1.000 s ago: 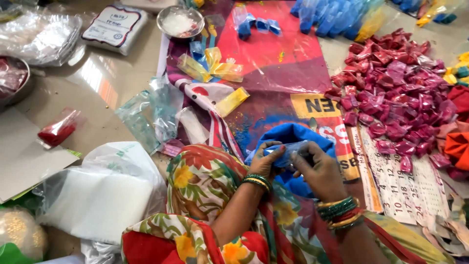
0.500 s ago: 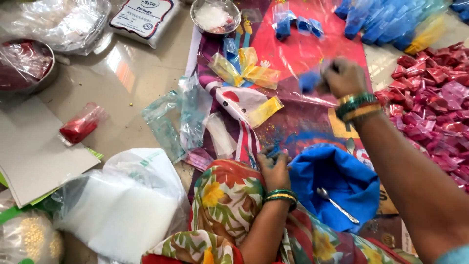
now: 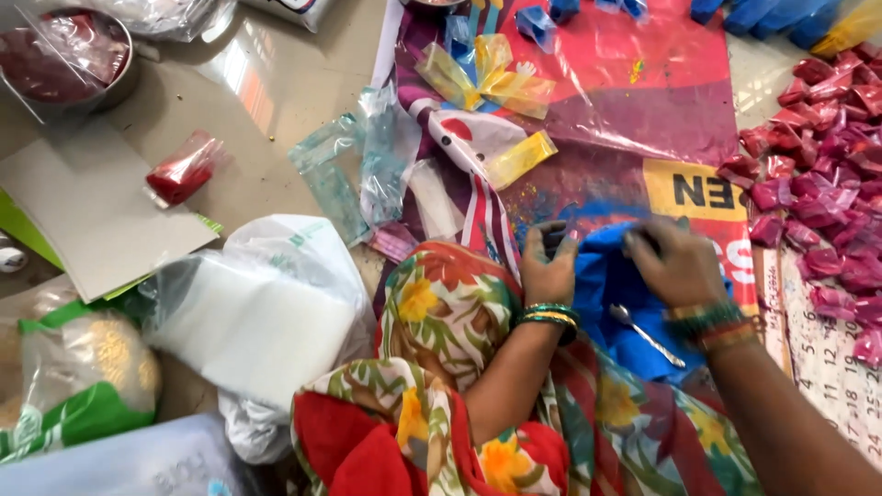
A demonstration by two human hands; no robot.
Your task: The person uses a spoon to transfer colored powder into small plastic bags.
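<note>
Gripping blue bag (image 3: 614, 285) rim: left hand (image 3: 548, 266), right hand (image 3: 673, 264); spoon (image 3: 646, 334) inside.

Red powder packet (image 3: 184, 171) on floor, white bag (image 3: 253, 321), pink packets pile (image 3: 822, 174), yellow packets (image 3: 487, 83)

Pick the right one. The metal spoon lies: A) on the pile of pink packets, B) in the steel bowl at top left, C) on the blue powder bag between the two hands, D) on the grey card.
C: the metal spoon rests on the blue powder bag, between the left hand and the right hand.
</note>
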